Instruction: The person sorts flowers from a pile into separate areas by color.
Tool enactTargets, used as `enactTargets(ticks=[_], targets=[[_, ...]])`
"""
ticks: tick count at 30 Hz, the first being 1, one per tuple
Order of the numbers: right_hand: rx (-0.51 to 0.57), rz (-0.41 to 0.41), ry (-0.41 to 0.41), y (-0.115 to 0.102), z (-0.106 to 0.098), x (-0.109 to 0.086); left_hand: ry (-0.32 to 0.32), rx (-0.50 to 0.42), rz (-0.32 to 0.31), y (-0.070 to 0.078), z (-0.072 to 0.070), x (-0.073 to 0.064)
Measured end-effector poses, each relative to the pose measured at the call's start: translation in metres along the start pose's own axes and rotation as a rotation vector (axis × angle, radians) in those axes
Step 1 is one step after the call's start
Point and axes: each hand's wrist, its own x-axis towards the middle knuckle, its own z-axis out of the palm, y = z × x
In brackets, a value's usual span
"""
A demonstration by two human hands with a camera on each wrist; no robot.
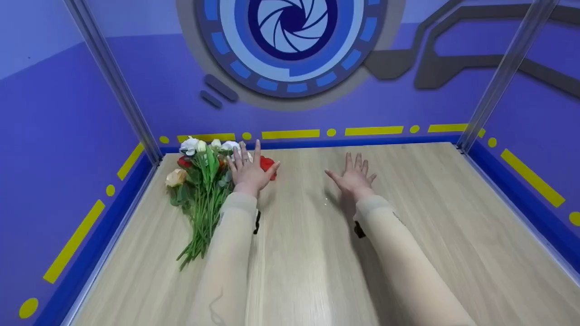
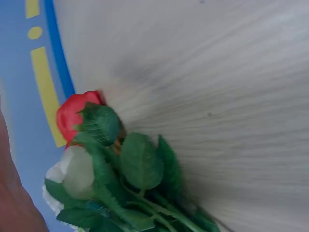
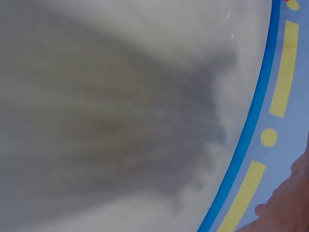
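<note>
A bunch of flowers (image 1: 206,194) with long green stems lies on the left part of the table, its blooms toward the back wall. The blooms are white, peach and red; a red flower (image 2: 76,116) and green leaves show in the left wrist view. Over the right side of the blooms my left hand (image 1: 250,174) is held with fingers spread, hiding some of them; whether it touches them I cannot tell. My right hand (image 1: 355,179), fingers spread too, hovers above the wooden table and holds nothing. In the right wrist view its shadow falls on the tabletop.
The wooden tabletop (image 1: 299,253) is bordered by a purple back wall (image 1: 290,117) with yellow dashes and by side walls left and right. Metal corner posts (image 1: 113,81) stand at the back corners.
</note>
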Motion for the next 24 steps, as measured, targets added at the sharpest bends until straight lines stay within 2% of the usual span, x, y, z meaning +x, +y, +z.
enactTargets(ticks=[4, 9, 14, 17, 21, 24], targets=[[0.062, -0.018, -0.023, -0.012, 0.007, -0.001, 0.002, -0.058, -0.012, -0.008, -0.016, 0.000], [0.105, -0.052, -0.030, -0.032, 0.015, -0.004, 0.008, -0.189, -0.067, -0.029, -0.039, -0.001], [0.119, -0.098, -0.058, -0.051, 0.026, -0.010, 0.018, -0.339, -0.167, -0.057, -0.050, -0.002], [0.175, -0.126, -0.079, -0.063, 0.035, -0.015, 0.047, -0.417, -0.257, -0.075, -0.052, -0.005], [0.261, -0.178, -0.103, -0.080, 0.050, -0.025, 0.099, -0.434, -0.393, -0.095, -0.053, -0.013], [0.309, -0.224, -0.117, -0.094, 0.064, -0.032, 0.061, -0.381, -0.444, -0.108, -0.053, -0.020]])
